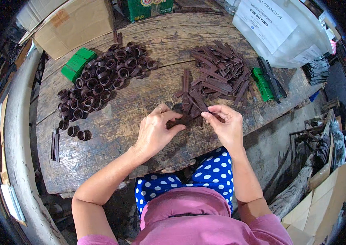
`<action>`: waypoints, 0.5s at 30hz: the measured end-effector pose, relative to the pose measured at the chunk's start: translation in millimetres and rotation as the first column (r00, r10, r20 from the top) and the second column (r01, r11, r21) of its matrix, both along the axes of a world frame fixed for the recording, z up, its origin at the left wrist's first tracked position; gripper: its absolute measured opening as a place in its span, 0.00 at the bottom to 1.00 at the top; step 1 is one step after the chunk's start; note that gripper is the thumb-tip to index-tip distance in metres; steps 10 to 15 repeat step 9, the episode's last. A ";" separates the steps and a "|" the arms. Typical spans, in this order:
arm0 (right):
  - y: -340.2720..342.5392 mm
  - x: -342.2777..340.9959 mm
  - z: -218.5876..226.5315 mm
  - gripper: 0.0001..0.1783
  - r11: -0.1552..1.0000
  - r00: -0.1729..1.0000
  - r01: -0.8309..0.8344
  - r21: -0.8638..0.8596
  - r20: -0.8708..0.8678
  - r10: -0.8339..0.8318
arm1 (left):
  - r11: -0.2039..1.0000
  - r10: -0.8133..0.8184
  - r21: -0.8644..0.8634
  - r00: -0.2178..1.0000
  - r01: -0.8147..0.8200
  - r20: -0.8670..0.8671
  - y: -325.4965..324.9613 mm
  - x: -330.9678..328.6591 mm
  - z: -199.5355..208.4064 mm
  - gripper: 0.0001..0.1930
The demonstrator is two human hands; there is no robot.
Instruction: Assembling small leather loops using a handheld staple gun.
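Note:
My left hand (156,130) and my right hand (225,124) meet over the front edge of a worn wooden table (111,134). Between them they pinch a short dark brown leather strip (189,118), the left fingers curled on one end, the right thumb and fingers on the other. Just beyond my hands lies a loose pile of flat brown strips (218,73). Farther left is a heap of brown strips rolled into small loops (99,81).
A green box (78,63) sits behind the loops and another green tray with dark strips (263,83) to the right. Cardboard boxes (73,22) and a translucent plastic bin (287,32) stand at the back. A few thin strips (54,145) lie at the left edge.

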State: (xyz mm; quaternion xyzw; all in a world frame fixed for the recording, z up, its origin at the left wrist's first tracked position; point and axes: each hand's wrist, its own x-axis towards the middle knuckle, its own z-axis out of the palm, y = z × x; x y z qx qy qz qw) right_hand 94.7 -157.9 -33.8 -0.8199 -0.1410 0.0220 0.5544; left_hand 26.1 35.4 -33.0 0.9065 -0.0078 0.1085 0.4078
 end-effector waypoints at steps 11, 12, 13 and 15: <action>-18.1 -14.6 1.2 0.06 0.972 0.996 0.074 0.224 -0.072 -0.059 | 0.964 -0.092 -0.266 0.938 -0.001 -0.335 17.2 9.8 8.8 0.09; -18.1 -14.6 1.2 0.06 0.972 0.996 0.074 0.224 -0.072 -0.059 | 0.964 -0.092 -0.266 0.938 -0.001 -0.335 17.2 9.8 8.8 0.09; -18.1 -14.6 1.2 0.06 0.972 0.996 0.074 0.224 -0.072 -0.059 | 0.964 -0.092 -0.266 0.938 -0.001 -0.335 17.2 9.8 8.8 0.09; -18.1 -14.6 1.2 0.06 0.972 0.996 0.074 0.224 -0.072 -0.059 | 0.964 -0.092 -0.266 0.938 -0.001 -0.335 17.2 9.8 8.8 0.09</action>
